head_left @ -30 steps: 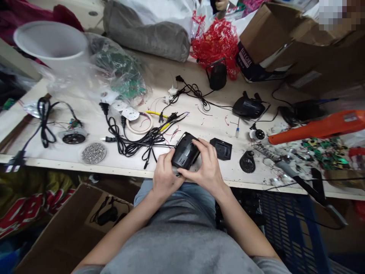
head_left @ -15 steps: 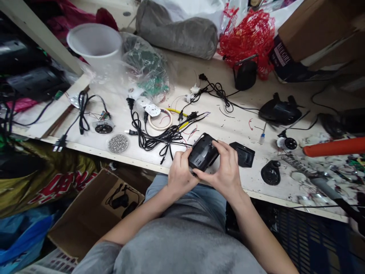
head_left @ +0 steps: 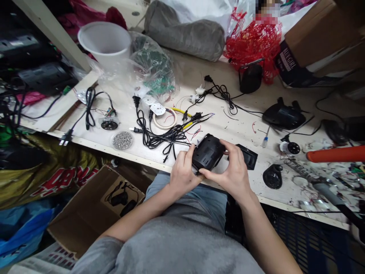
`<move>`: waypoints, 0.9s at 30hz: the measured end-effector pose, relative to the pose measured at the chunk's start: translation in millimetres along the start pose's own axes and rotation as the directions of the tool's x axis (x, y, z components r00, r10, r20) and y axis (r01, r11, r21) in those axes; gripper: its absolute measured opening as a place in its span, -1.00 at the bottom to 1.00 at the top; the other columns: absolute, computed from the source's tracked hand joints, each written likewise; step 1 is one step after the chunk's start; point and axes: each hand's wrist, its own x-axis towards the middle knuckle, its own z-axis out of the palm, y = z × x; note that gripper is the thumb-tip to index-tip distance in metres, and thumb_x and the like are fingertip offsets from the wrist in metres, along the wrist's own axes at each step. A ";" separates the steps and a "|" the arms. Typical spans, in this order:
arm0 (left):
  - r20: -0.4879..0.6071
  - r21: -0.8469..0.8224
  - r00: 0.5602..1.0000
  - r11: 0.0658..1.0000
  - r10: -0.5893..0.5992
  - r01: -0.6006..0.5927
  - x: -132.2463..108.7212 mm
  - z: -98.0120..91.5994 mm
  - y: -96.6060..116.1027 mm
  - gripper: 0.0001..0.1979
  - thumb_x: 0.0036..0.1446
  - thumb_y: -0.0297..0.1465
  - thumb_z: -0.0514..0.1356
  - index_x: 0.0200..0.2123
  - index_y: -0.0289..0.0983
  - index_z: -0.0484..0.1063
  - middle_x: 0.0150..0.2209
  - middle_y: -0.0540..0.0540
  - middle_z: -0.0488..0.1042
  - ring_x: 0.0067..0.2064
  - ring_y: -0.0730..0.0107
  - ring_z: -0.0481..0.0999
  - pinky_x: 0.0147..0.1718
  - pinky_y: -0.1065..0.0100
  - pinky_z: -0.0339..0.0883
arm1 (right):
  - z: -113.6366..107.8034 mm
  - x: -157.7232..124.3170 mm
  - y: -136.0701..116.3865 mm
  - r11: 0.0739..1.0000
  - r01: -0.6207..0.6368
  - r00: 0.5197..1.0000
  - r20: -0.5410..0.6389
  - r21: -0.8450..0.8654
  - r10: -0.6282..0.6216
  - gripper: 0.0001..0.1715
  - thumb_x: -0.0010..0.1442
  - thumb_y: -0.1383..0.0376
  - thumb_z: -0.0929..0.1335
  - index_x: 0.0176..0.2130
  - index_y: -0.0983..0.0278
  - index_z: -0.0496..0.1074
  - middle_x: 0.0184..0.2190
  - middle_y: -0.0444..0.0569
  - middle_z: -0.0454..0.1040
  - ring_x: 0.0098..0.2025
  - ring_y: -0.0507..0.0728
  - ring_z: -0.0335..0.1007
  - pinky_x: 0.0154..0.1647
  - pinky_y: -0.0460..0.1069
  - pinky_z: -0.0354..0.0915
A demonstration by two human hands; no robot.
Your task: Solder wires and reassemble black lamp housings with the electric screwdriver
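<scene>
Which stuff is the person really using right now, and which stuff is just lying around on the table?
In use: left hand and right hand, both gripping the black casing.
Lying about: black cords, tape ring, dish of metal beads, white bucket, orange tool.

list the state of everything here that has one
black housing, held in both hands
left hand, gripping its left end
right hand, gripping its right side
white bucket, upright
power cords, unplugged, tangled
cardboard box, flaps open

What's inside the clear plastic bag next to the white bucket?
Green circuit boards, heaped together, show through the plastic bag. Anything beneath that heap is covered.
</scene>
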 end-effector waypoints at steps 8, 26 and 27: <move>-0.010 0.035 1.000 0.999 0.024 -0.024 0.7 -0.5 0.1 0.00 0.05 -0.24 0.31 0.45 -0.33 -0.12 -0.16 -0.12 0.29 -0.16 0.16 0.42 -0.21 0.21 0.46 | -12.0 -0.8 -1.1 0.999 -0.034 0.999 0.013 0.030 0.034 0.00 0.01 -0.10 0.54 0.27 0.19 0.24 0.19 0.24 0.33 0.24 0.42 0.29 0.20 0.38 0.31; -0.027 0.024 1.000 1.000 0.015 -0.015 4.7 -4.6 1.1 -0.10 0.01 -0.24 0.37 0.35 -0.35 0.09 -0.14 -0.13 0.31 -0.13 0.19 0.45 -0.14 0.21 0.49 | 2.7 65.3 75.2 0.883 -0.444 0.895 -0.124 -0.149 0.429 0.05 -0.12 -0.10 0.55 0.20 0.34 0.31 0.11 0.30 0.33 0.19 0.47 0.23 0.28 0.40 0.14; -0.024 0.013 1.000 1.000 0.005 -0.005 5.3 -5.1 1.7 -0.10 0.01 -0.24 0.38 0.34 -0.35 0.10 -0.14 -0.13 0.30 -0.14 0.20 0.45 -0.15 0.22 0.49 | 6.6 66.0 78.4 0.879 -0.444 0.896 -0.106 -0.176 0.431 0.06 -0.11 -0.10 0.55 0.21 0.36 0.31 0.11 0.32 0.32 0.18 0.47 0.23 0.27 0.39 0.15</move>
